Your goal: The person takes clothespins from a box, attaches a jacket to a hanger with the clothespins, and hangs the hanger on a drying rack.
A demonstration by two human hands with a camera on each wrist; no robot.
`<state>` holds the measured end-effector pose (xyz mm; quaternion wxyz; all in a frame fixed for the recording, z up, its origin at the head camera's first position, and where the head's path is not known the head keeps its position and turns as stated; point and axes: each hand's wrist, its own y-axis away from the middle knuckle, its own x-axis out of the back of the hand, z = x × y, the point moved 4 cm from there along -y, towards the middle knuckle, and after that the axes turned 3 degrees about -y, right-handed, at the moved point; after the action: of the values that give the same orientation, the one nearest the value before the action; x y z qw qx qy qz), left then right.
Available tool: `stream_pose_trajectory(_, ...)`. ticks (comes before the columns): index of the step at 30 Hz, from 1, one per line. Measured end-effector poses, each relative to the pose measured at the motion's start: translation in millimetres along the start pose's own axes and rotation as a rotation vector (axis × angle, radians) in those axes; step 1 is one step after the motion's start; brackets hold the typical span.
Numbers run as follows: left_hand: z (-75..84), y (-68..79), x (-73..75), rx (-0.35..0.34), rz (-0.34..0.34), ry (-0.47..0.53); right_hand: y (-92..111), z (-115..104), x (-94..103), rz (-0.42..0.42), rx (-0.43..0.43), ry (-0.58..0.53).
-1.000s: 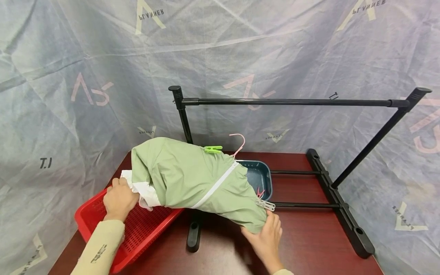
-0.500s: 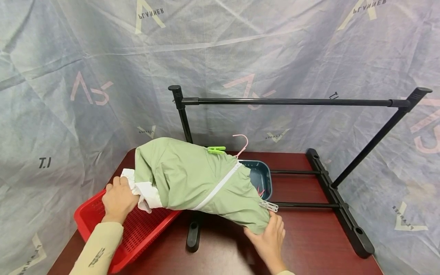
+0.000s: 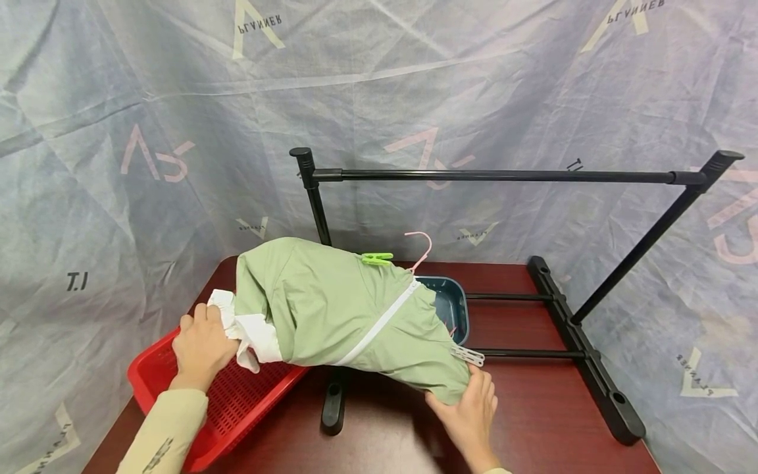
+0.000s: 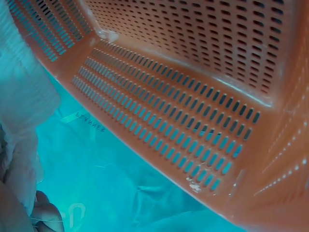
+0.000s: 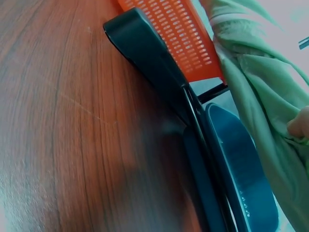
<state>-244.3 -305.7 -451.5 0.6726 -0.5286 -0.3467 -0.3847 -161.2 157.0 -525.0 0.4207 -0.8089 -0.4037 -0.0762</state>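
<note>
A light green garment point(image 3: 331, 303) with a white stripe and white edging point(image 3: 257, 336) hangs stretched between my hands. My left hand point(image 3: 204, 342) grips its white edging over the red basket. My right hand point(image 3: 470, 415) pinches the lower right corner, thumb below and fingers by a white clothespin point(image 3: 468, 355). A green clothespin point(image 3: 377, 259) is clipped on the upper edge. Beside it a pink hanger's hook point(image 3: 423, 250) sticks up; the rest of the hanger is hidden by cloth. In the right wrist view, a fingertip point(image 5: 300, 124) presses into green folds.
The red perforated basket point(image 3: 233, 421) stands at the left, under the garment's end. A black rack with a horizontal bar point(image 3: 503, 176) spans the back, its right foot point(image 3: 586, 349) on the brown table point(image 3: 545, 408). A dark blue tray point(image 3: 453, 303) lies partly behind the garment.
My right hand has moved slightly right with the garment, hanger and clothespins. My left hand has shifted a little left, and the cloth covers more of the blue tray.
</note>
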Motion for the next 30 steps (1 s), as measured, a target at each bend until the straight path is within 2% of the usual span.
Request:
stream_pose_trajectory(4, 5.9, 0.7, 5.5, -0.023, 0.040, 0.007, -1, 3, 2.7, 0.000, -0.005, 0.002)
stream_pose_trajectory(16, 30.4, 0.4, 24.0, -0.140, 0.246, 0.026, -4, 12, 12.5, 0.015, -0.022, 0.020)
stream_pose_trajectory(23, 42.6, 0.6, 29.9, -0.205, 0.286, 0.028, -5, 16, 17.2, 0.022, 0.000, 0.036)
stream_pose_trajectory(30, 57.9, 0.1, 35.8, -0.286, 0.355, 0.017, -8, 20, 22.6, 0.035, 0.015, 0.047)
